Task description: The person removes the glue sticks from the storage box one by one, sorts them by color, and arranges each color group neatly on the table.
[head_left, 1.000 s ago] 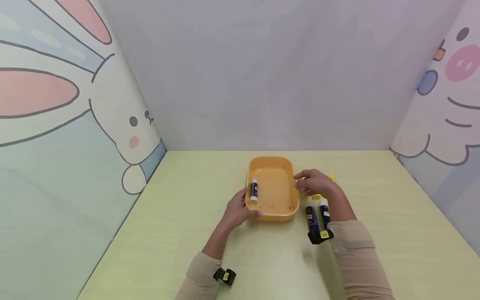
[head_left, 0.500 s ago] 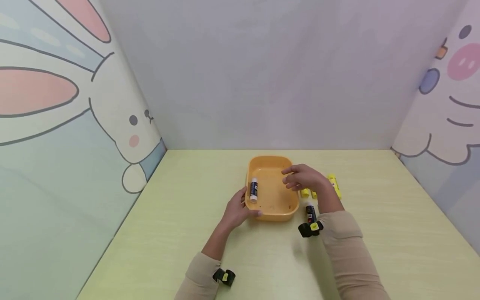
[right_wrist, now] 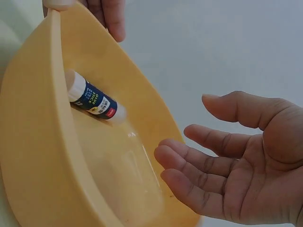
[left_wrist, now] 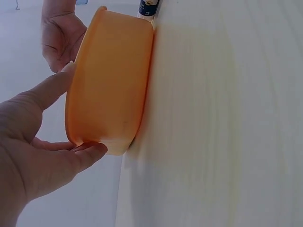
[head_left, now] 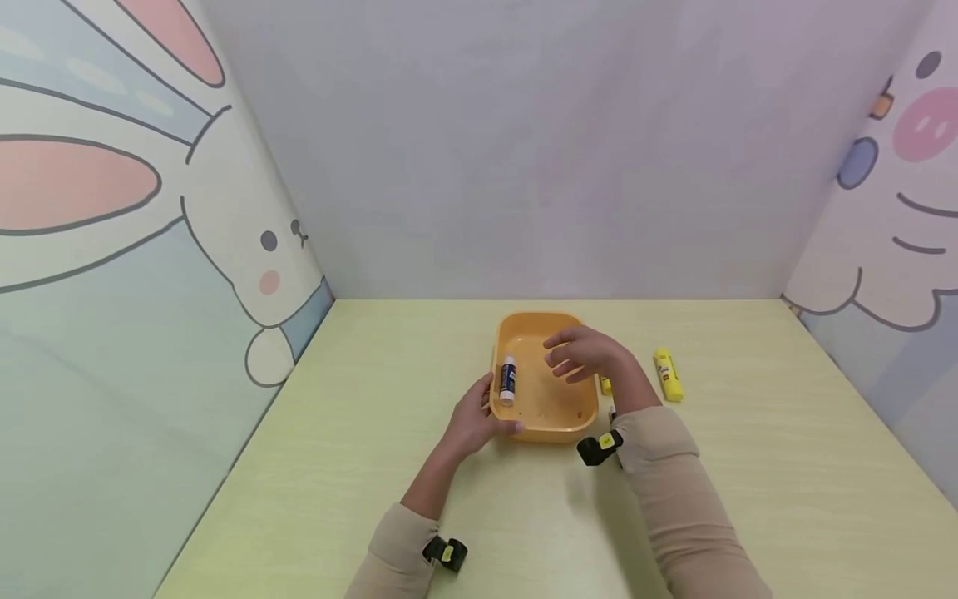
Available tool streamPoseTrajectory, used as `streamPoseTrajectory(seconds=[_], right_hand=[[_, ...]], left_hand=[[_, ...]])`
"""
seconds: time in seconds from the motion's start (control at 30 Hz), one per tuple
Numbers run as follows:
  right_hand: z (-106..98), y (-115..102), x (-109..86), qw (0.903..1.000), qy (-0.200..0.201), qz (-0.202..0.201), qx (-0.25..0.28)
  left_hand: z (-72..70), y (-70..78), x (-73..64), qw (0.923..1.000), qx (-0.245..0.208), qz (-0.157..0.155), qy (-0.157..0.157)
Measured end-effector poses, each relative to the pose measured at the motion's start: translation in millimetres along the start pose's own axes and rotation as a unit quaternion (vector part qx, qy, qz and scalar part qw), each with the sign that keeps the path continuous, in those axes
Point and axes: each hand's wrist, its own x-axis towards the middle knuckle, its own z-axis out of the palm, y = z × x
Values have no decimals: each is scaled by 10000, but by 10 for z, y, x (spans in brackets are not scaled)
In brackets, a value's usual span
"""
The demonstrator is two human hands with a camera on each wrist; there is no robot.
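An orange plastic tray [head_left: 550, 412] stands on the table with one glue stick [right_wrist: 97, 100], dark blue with white ends, lying along its left side. My left hand [head_left: 473, 423] holds the tray's near left corner, thumb on the front rim and fingers at the side; the left wrist view shows this hand [left_wrist: 47, 137] against the tray wall [left_wrist: 111, 80]. Above the right part of the tray hovers my right hand [head_left: 587, 351], and in the right wrist view its fingers are loosely bent with nothing between them [right_wrist: 236, 165].
Right of the tray lies a yellow glue stick [head_left: 669, 376]. Another yellow piece [head_left: 605, 385] shows beside the tray's right wall, partly behind my right wrist. A dark blue glue stick [left_wrist: 148, 8] lies beyond the tray in the left wrist view. Walls with cartoon animals enclose the table.
My right hand has moved left, from the tray's right rim to over its inside. The forearm now hides most of the blue glue sticks at the right. My left hand and the tray stay put.
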Motion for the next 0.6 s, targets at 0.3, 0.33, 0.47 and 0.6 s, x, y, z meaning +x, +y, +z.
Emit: streamPoseTrajectory(seconds=[0.3, 0.33, 0.47, 0.6], right_hand=[[82, 29, 197, 9979, -248, 336, 488], [84, 33, 216, 9975, -280, 347, 551], [93, 70, 297, 9954, -344, 410, 794], [116, 108, 357, 9935, -320, 543, 950]], left_hand=[[-7, 30, -38, 9996, 213, 160, 23], [-5, 34, -39, 9995, 241, 182, 34], [-1, 34, -29, 9992, 325, 223, 42], [-10, 27, -22, 9988, 437, 238, 16]])
